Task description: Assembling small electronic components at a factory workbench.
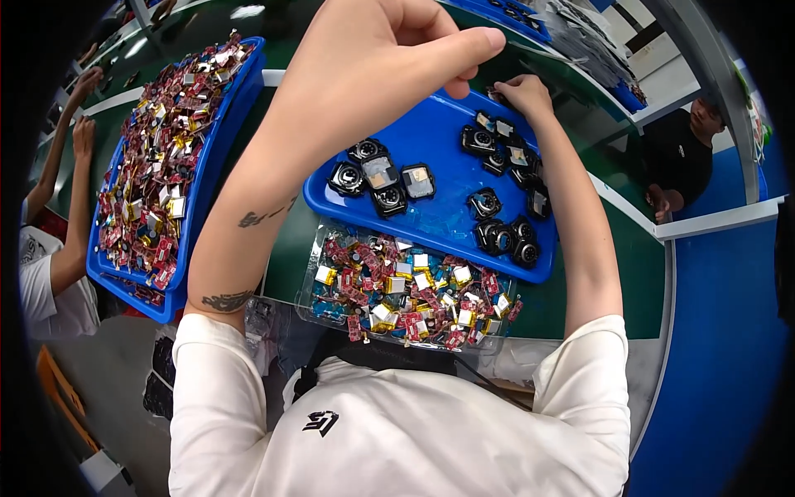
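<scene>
My left hand (pixel 397 50) is raised close to the camera, above the far left part of a blue tray (pixel 447 120). Its fingers curl in and its thumb points right; whatever they may hold is hidden. At the tray's far right corner, my right hand (pixel 525 93) has its fingertips pinched together over something small and dark that I cannot make out. Black watch cases (pixel 387 199) lie in a cluster on the tray's left, some showing a silvery inner side. More watch cases (pixel 497 238) are spread along its right side, below my right hand.
A clear plastic tray (pixel 308 302) nearest me is heaped with red circuit boards and white-and-yellow battery pieces (pixel 396 285). A blue bin (pixel 186 273) on the left is piled with similar parts. Another person's arms (pixel 76 174) show far left; a person in black (pixel 679 161) is at right.
</scene>
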`<control>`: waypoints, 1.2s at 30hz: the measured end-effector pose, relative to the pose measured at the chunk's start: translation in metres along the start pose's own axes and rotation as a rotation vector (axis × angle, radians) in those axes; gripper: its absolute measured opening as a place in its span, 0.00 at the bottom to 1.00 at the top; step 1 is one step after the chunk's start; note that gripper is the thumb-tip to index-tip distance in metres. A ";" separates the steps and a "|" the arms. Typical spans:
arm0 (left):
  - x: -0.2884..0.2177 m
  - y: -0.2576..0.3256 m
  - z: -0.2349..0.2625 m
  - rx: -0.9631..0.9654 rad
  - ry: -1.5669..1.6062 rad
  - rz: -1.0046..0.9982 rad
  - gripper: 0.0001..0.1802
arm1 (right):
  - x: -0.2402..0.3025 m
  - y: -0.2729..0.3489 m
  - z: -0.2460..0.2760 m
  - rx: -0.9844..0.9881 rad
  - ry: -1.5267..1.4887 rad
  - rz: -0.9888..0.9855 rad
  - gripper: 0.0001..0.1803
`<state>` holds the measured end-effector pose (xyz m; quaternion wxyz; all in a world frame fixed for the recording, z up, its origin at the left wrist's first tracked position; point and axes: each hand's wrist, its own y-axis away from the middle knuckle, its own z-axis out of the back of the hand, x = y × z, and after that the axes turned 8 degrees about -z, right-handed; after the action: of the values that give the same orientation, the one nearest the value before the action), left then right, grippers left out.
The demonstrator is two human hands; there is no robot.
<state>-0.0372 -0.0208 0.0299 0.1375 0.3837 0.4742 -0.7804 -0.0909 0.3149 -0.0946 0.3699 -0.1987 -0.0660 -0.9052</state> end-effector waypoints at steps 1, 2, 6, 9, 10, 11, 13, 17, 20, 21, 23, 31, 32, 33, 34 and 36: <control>-0.009 -0.003 -0.001 0.017 0.005 0.129 0.18 | 0.002 0.008 0.006 -0.113 0.049 0.118 0.20; -0.014 -0.001 0.001 0.029 0.001 0.262 0.18 | 0.019 0.033 0.012 -0.075 -0.049 0.272 0.18; -0.004 0.005 0.005 0.025 0.056 0.166 0.19 | 0.063 0.161 0.038 0.202 -0.340 0.845 0.10; -0.001 0.007 0.006 0.078 0.094 0.098 0.19 | 0.067 0.234 0.031 0.259 -0.243 1.207 0.07; 0.000 0.006 -0.001 0.053 0.109 0.108 0.19 | 0.066 0.248 0.030 0.261 -0.146 1.279 0.09; 0.000 0.006 -0.006 0.028 0.121 0.117 0.19 | 0.064 0.258 0.028 0.272 -0.111 1.313 0.10; 0.000 0.007 -0.004 0.074 0.141 0.115 0.19 | 0.062 0.270 0.018 0.295 -0.117 1.295 0.11; 0.003 0.007 -0.008 0.081 -0.023 0.007 0.18 | 0.061 0.271 0.017 0.310 -0.110 1.301 0.10; 0.010 0.007 -0.007 0.166 0.015 -0.015 0.18 | 0.058 0.264 0.034 0.581 -0.414 1.070 0.06; 0.010 0.009 -0.007 0.215 0.013 -0.004 0.16 | 0.058 0.262 0.045 0.721 -0.509 0.914 0.05; 0.012 0.012 -0.008 0.316 -0.004 0.005 0.14 | 0.049 0.256 0.049 0.687 -0.643 0.794 0.06; 0.012 0.009 -0.014 0.257 -0.028 -0.034 0.13 | 0.071 0.275 0.028 0.299 -0.115 1.346 0.10; 0.011 0.010 -0.014 0.254 -0.026 -0.033 0.13 | 0.075 0.275 0.018 0.294 -0.120 1.345 0.10; 0.010 0.011 -0.014 0.258 -0.035 -0.034 0.13 | 0.079 0.274 0.005 0.193 -0.077 1.392 0.10; 0.010 0.012 -0.013 0.267 -0.024 -0.020 0.13 | 0.079 0.273 -0.004 0.090 -0.033 1.436 0.11; 0.011 0.011 -0.012 0.279 -0.017 -0.021 0.13 | 0.080 0.267 -0.006 0.066 -0.086 1.452 0.08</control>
<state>-0.0322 -0.0149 0.0117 0.0788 0.3877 0.3639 -0.8432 0.0417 0.0706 -0.0746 0.8802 -0.2166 0.0409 -0.4204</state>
